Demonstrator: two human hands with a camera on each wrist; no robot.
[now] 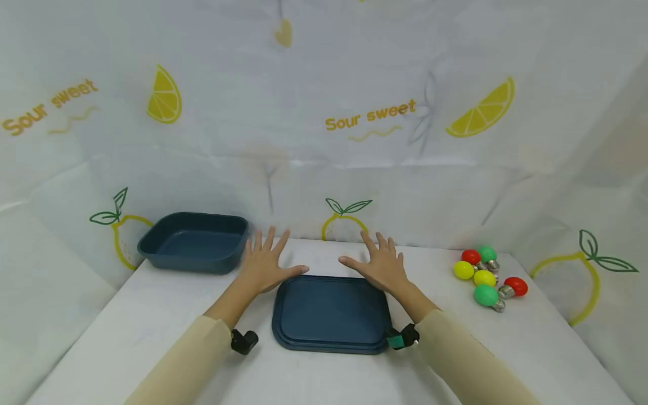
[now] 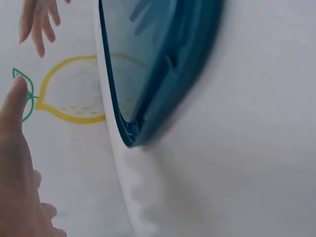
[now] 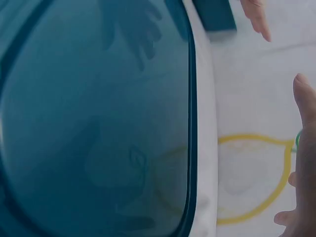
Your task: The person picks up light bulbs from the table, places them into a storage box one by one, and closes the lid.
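Note:
My left hand is spread with straight fingers near the back left corner of a dark blue rectangular lid, holding nothing. Opposite it, my right hand has its fingers spread too, by the lid's back right corner, also holding nothing. The lid lies flat on the table, its rim raised. In the left wrist view the lid shows at an angle beside my left thumb. The right wrist view has the glossy lid at left, reflecting a hand.
Behind my left hand, at the back left, stands a dark blue deep tray. On the right lie several bulb-shaped pieces, among them a green bulb, a red bulb and a yellow bulb. A printed white sheet hangs behind the white table.

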